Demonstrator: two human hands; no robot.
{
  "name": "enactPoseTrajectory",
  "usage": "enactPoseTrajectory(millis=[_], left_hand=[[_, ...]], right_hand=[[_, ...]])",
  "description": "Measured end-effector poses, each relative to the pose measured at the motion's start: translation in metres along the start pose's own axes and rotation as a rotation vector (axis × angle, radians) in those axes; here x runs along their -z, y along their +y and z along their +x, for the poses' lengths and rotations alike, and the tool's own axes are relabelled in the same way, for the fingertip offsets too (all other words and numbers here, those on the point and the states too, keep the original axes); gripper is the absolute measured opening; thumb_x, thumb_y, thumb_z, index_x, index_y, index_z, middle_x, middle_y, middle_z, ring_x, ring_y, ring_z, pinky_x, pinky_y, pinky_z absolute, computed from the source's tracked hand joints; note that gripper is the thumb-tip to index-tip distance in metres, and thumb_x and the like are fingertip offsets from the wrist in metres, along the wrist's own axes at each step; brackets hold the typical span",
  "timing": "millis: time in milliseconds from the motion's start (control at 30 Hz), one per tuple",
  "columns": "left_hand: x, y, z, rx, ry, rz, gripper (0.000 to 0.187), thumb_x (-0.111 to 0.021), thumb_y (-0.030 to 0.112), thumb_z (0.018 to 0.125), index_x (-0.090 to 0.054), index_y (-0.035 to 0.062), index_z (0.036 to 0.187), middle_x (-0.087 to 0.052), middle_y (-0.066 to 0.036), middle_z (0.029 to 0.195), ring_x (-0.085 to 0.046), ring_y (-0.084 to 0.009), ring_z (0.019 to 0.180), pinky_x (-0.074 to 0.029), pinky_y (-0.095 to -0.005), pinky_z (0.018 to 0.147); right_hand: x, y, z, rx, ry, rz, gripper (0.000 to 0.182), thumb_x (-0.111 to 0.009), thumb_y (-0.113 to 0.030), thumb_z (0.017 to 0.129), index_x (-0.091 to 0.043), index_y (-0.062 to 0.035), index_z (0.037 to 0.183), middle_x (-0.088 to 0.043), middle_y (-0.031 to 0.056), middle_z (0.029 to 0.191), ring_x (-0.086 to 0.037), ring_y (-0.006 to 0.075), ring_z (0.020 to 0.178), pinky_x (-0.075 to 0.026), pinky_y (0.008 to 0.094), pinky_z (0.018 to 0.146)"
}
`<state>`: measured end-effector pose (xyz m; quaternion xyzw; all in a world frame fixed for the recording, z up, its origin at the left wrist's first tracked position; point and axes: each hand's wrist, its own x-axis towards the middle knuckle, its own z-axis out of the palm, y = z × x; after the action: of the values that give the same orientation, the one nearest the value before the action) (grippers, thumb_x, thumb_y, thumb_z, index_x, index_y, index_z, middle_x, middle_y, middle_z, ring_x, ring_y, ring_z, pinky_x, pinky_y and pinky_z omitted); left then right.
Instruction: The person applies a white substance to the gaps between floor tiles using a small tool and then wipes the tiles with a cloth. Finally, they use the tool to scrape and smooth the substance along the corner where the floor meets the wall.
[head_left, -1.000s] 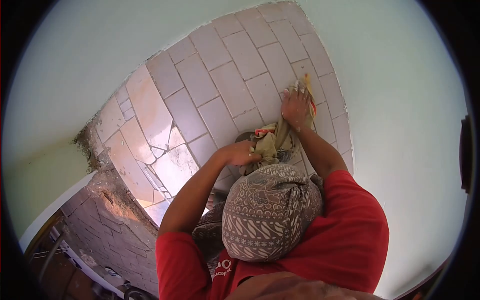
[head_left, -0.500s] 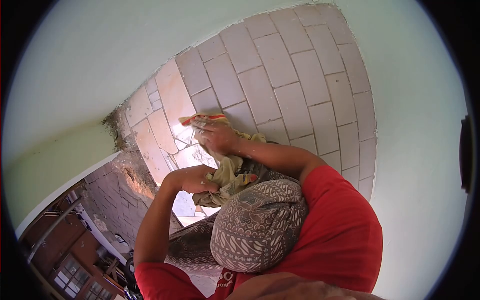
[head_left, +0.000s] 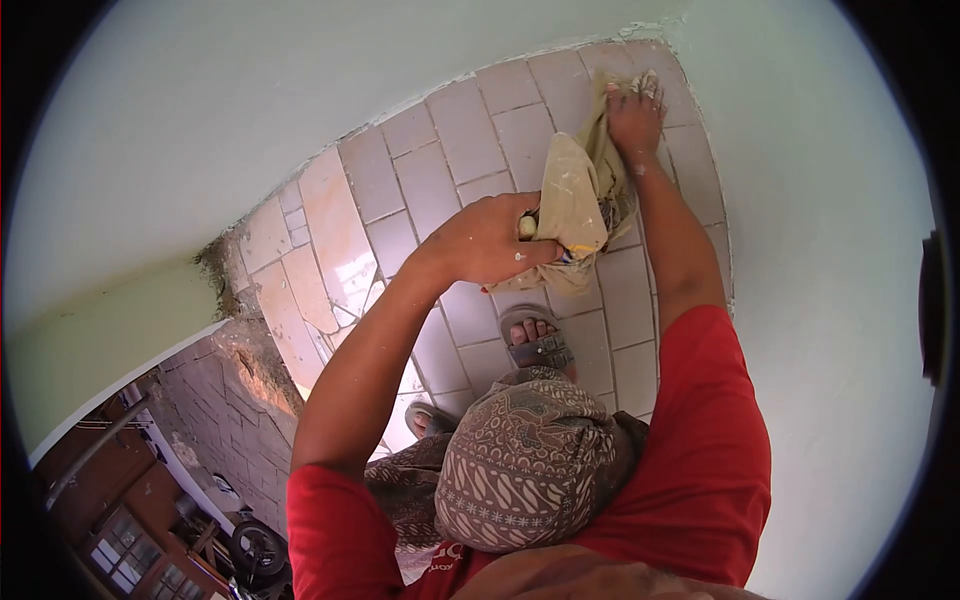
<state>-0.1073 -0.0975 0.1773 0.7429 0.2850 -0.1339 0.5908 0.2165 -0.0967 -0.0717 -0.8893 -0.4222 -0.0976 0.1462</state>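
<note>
A beige-yellow cloth (head_left: 572,195) stretches bunched between my two hands above the tiled floor (head_left: 475,125). Toward the far right corner of the floor, my right hand (head_left: 635,125) presses one end of it on the tiles, its fingertips spotted with whitish smears. The other end is gripped by my left hand (head_left: 490,240), thumb and fingers closed on the folds. Part of the bundle hides what lies within it; a small yellow and blue patch shows near the thumb.
Pale green walls meet at the floor's far right corner. My sandalled foot (head_left: 530,335) stands on the tiles below the cloth. Broken cream tiles (head_left: 310,265) lie to the left. Beyond a rough threshold (head_left: 255,360) are darker paving and a wheel (head_left: 258,548).
Both hands have moved away from my body and to the right with the cloth. My right hand went from the cream tiles to near the corner. My sandalled feet now show.
</note>
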Motion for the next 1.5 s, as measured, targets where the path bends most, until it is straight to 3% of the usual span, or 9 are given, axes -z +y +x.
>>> enactPoseTrajectory(millis=[333, 400, 467, 567, 700, 867, 1067, 1333, 1500], left_hand=[[0.013, -0.062, -0.125, 0.578, -0.355, 0.125, 0.053, -0.076, 0.035, 0.080, -0.069, 0.0034, 0.122, -0.075, -0.023, 0.106, -0.072, -0.0387, 0.102, -0.056, -0.0454, 0.092], [0.015, -0.061, -0.156, 0.612, -0.339, 0.262, 0.052, -0.077, 0.034, 0.078, -0.070, 0.0056, 0.121, -0.075, -0.022, 0.106, -0.072, -0.0383, 0.101, -0.056, -0.0447, 0.092], [0.017, -0.060, -0.178, 0.621, -0.334, 0.264, 0.054, -0.079, 0.034, 0.079, -0.069, 0.0035, 0.123, -0.076, -0.021, 0.105, -0.074, -0.0353, 0.100, -0.056, -0.0423, 0.092], [0.019, -0.052, -0.193, 0.611, -0.270, 0.192, 0.054, -0.079, 0.034, 0.079, -0.070, 0.0052, 0.124, -0.076, -0.022, 0.107, -0.073, -0.0360, 0.100, -0.055, -0.0426, 0.092], [0.012, -0.036, -0.182, 0.526, -0.250, 0.057, 0.055, -0.080, 0.031, 0.080, -0.069, 0.0064, 0.127, -0.075, -0.021, 0.112, -0.073, -0.0363, 0.103, -0.055, -0.0422, 0.092], [-0.010, -0.038, -0.135, 0.301, -0.260, 0.066, 0.055, -0.079, 0.030, 0.081, -0.066, 0.0074, 0.130, -0.075, -0.021, 0.107, -0.073, -0.0379, 0.101, -0.055, -0.0418, 0.091], [-0.002, -0.067, -0.097, 0.335, -0.436, 0.461, 0.065, -0.081, 0.037, 0.080, -0.065, 0.0065, 0.135, -0.074, -0.023, 0.115, -0.072, -0.0389, 0.105, -0.055, -0.0451, 0.095], [0.051, -0.069, -0.050, 0.013, -0.217, 0.621, 0.045, -0.074, 0.028, 0.090, -0.065, 0.0019, 0.126, -0.073, -0.022, 0.110, -0.069, -0.0411, 0.103, -0.053, -0.0454, 0.091], [0.048, -0.022, 0.001, -0.028, -0.351, 0.714, 0.047, -0.078, 0.039, 0.087, -0.069, 0.0001, 0.112, -0.073, -0.023, 0.097, -0.071, -0.0388, 0.094, -0.054, -0.0465, 0.084]], right_hand=[[0.026, -0.300, -0.226, 0.918, -0.585, 0.478, 0.077, -0.038, -0.048, 0.106, -0.025, 0.0046, 0.161, -0.015, 0.0175, 0.173, -0.009, 0.0302, 0.161, -0.004, 0.0427, 0.131], [-0.005, -0.336, -0.322, 0.935, -0.175, 0.593, 0.065, -0.044, -0.038, 0.102, -0.043, 0.0011, 0.154, -0.031, 0.0163, 0.168, -0.025, 0.0271, 0.158, -0.015, 0.0441, 0.131], [0.002, -0.347, -0.360, 1.082, -0.609, 0.957, 0.055, -0.050, -0.034, 0.099, -0.058, -0.0015, 0.143, -0.053, 0.0188, 0.152, -0.048, 0.0308, 0.144, -0.036, 0.0438, 0.121], [0.066, -0.300, -0.323, 0.874, -1.176, 0.983, 0.045, -0.056, -0.026, 0.095, -0.067, -0.0034, 0.132, -0.067, 0.0214, 0.128, -0.065, 0.0362, 0.119, -0.051, 0.0466, 0.104], [0.130, -0.198, -0.224, 0.090, -0.559, 1.331, 0.044, -0.054, 0.000, 0.088, -0.070, -0.0054, 0.128, -0.071, 0.0213, 0.102, -0.069, 0.0358, 0.080, -0.054, 0.0417, 0.069], [0.138, -0.053, -0.126, -0.270, -0.016, 0.877, 0.033, -0.057, -0.005, 0.092, -0.069, 0.0067, 0.120, -0.071, 0.0246, 0.115, -0.072, 0.0360, 0.103, -0.056, 0.0399, 0.090], [0.088, -0.091, -0.196, 0.190, -0.304, 0.410, 0.035, -0.064, -0.025, 0.092, -0.072, 0.0021, 0.113, -0.044, 0.0198, 0.159, -0.029, 0.0397, 0.154, -0.019, 0.0553, 0.127], [0.128, -0.181, -0.237, 0.039, -0.921, 1.345, 0.047, -0.057, -0.041, 0.100, -0.070, 0.0014, 0.115, -0.071, 0.0275, 0.091, -0.070, 0.0456, 0.090, -0.052, 0.0519, 0.084], [0.117, -0.128, -0.255, 0.241, -0.689, 0.587, 0.055, -0.065, -0.045, 0.093, -0.067, -0.0055, 0.131, -0.064, 0.0219, 0.136, -0.062, 0.0382, 0.124, -0.051, 0.0487, 0.098]])
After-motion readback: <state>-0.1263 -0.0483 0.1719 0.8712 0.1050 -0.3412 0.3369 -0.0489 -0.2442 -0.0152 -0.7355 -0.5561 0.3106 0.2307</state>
